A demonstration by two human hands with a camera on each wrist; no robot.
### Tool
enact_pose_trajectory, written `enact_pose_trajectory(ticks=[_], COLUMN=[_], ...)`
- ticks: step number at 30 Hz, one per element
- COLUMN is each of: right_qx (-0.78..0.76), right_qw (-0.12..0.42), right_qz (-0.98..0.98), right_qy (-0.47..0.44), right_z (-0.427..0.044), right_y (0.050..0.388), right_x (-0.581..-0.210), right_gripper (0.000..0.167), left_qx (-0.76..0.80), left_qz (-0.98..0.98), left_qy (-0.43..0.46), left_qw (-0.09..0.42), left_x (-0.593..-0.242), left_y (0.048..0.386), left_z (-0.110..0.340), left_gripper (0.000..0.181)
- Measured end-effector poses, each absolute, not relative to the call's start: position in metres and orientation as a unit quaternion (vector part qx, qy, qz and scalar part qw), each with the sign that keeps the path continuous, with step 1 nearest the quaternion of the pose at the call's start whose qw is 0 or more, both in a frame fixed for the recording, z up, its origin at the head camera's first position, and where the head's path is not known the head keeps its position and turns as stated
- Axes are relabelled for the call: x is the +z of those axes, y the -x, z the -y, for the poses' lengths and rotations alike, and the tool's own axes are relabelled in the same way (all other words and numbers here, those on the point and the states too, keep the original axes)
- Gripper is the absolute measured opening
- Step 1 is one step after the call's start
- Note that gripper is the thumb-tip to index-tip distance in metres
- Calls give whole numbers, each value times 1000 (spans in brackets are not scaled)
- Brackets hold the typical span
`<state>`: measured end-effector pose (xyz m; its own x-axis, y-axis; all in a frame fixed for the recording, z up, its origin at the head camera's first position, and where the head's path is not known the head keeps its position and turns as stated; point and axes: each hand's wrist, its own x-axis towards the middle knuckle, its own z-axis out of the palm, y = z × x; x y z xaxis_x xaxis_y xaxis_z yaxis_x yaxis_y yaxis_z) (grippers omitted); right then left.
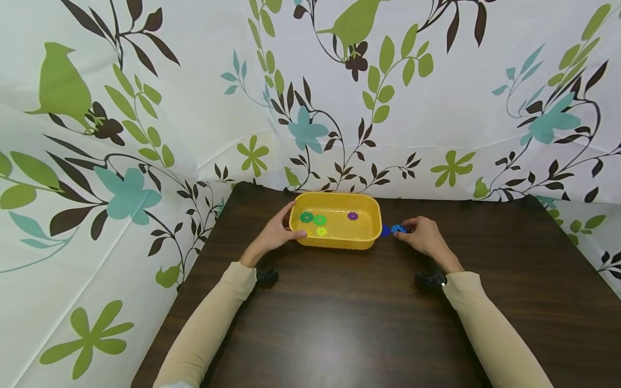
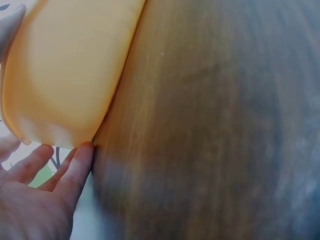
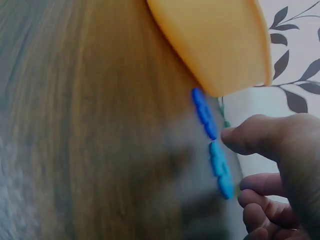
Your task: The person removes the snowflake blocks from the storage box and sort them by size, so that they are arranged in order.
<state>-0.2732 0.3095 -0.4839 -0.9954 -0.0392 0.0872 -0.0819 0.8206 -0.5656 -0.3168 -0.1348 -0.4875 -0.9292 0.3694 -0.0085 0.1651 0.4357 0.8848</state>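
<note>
A yellow tray [image 1: 335, 243] rests on the table, holding several small flower-shaped pieces. My left hand [image 1: 283, 229] grips its left end, thumb over the near rim and fingers against the outer wall; in the left wrist view, fingertips of my left hand [image 2: 45, 195] touch the tray [image 2: 70, 65]. Right of the tray lie a dark blue piece [image 1: 385, 230] and a lighter blue piece [image 1: 399, 229], side by side. My right hand [image 1: 424, 236] pinches the lighter one at its edge. The right wrist view shows the lighter piece [image 3: 221, 170] beside my right hand [image 3: 280, 170].
In the tray are a dark green piece [image 1: 306, 217], a light green piece [image 1: 319, 220], a yellow piece [image 1: 322, 231] and a purple piece [image 1: 352, 216]. The dark wooden table [image 1: 339, 312] ends at a patterned cloth [image 1: 194, 108] behind and to the left.
</note>
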Motion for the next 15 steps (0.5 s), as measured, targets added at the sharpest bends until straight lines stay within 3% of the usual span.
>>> enact_pose_trajectory(ticks=[7,15], right_qx=[308,322], right_qw=[76,91], right_qz=[947,938], right_qy=[-49,-91], right_z=[-293,-256], right_y=[271,276], right_x=[-465,-444], right_gripper=[54,47], left_qx=[508,510], left_qz=[-841,-838], left_qy=[-156,-164], left_qw=[98,103], left_x=[-487,-488], left_y=[317,317], left_z=[137,136], left_gripper=[106,107])
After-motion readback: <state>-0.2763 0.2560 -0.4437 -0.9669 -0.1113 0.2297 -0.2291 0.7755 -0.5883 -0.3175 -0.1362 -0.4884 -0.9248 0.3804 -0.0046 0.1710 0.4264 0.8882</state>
